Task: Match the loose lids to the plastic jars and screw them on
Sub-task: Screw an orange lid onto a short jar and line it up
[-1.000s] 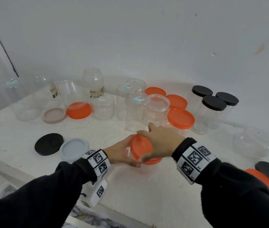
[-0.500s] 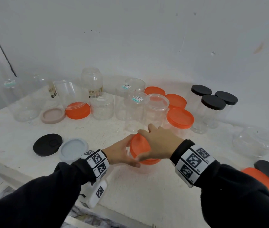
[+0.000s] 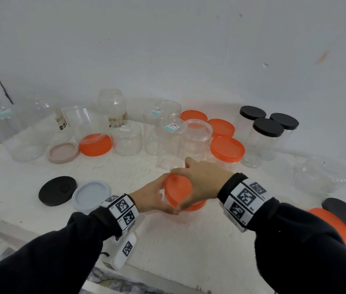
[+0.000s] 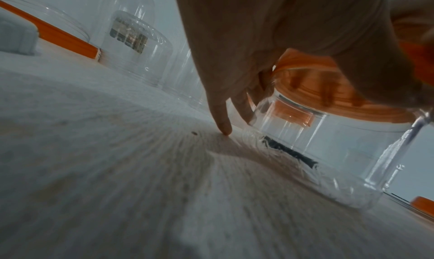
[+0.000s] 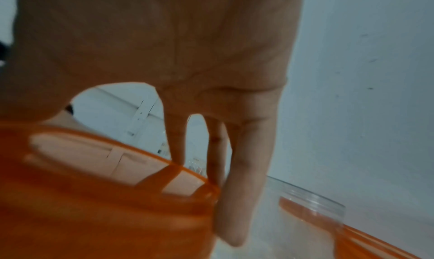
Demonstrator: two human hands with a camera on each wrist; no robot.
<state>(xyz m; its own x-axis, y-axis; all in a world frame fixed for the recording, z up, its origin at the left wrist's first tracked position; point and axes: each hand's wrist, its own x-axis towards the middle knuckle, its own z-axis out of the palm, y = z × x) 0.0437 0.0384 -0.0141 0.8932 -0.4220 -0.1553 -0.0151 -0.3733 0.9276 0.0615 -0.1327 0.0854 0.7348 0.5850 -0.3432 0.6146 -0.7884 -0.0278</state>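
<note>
- Far left of the head frame: clear lidless jars (image 3: 22,143) stand along the wall (image 3: 167,49), partly washed out.
- Lower left: black lid (image 3: 57,190) and grey lid (image 3: 91,194) lie flat on the white table (image 3: 189,247), touching each other.
- Just above them: beige lid (image 3: 63,153) beside an orange lid (image 3: 95,144) that has a clear jar on top of it; more clear jars (image 3: 128,138) behind, some with labels.
- Centre: your left hand (image 3: 153,198) holds the side of the clear jar (image 4: 328,151), fingers curled round its wall; in the left wrist view one fingertip touches the table beside the jar's base.
- The jar stands upright on the table at centre frame, near the front edge.
- Your right hand (image 3: 201,183) sits on top of the jar's orange lid (image 3: 177,193), fingers draped over the rim and gripping it; the right wrist view shows fingers (image 5: 244,198) hanging down past the lid's edge.
- The lid looks tilted toward you on the jar mouth; can't tell whether the threads are seated.
- Just behind your hands: an open clear jar (image 3: 196,139), then three jars with orange lids (image 3: 227,149) on.
- Upper right: three clear jars with black lids (image 3: 268,127), clustered close.
- Right: a wide clear bowl-like container (image 3: 321,175), well apart from your hands.
- Lower right edge: a loose orange lid (image 3: 337,228) with a loose black lid (image 3: 341,212) overlapping it, partly behind your right sleeve (image 3: 295,251).
</note>
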